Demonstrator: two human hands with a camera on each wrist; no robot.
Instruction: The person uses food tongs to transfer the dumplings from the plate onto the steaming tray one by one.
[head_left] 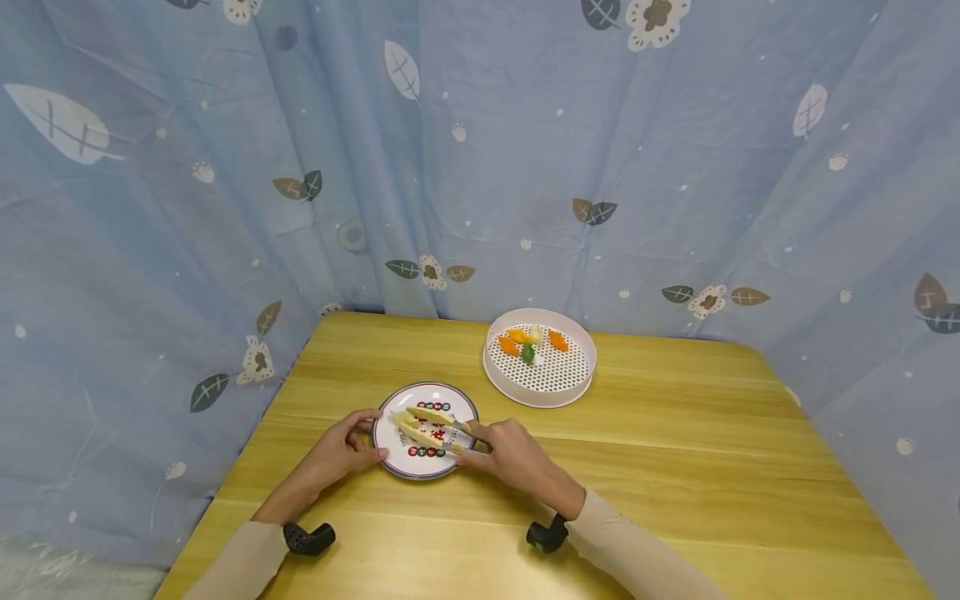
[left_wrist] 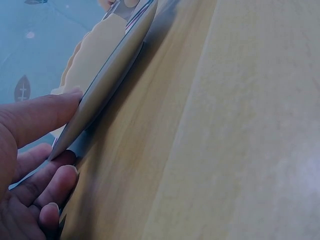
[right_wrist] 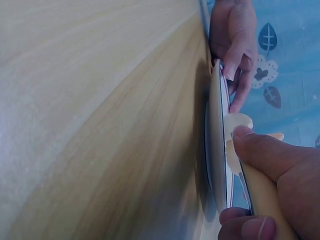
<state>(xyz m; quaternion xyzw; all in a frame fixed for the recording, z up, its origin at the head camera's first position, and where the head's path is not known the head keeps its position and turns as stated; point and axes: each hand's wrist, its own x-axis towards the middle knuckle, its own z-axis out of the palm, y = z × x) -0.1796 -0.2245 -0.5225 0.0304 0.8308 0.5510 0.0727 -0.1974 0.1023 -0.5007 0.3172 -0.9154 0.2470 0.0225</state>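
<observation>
A white plate [head_left: 423,473] with a blue-and-red rim and printed patterns lies on the table. My left hand [head_left: 337,454] pinches its left edge, thumb on top and fingers beneath, as the left wrist view shows. My right hand [head_left: 517,458] grips a pair of tongs [head_left: 435,416] above the plate's right side. The cream, scalloped tong ends [left_wrist: 95,60] reach left across the plate and stand apart. By the tips is a small pale piece [head_left: 397,419]; whether they touch it I cannot tell.
Behind the plate, to the right, a round pinkish-white tray [head_left: 540,398] with a perforated bottom holds several small orange, yellow, green and white pieces. The wooden table [head_left: 675,467] ends at a blue patterned curtain [head_left: 510,167] at the back and sides.
</observation>
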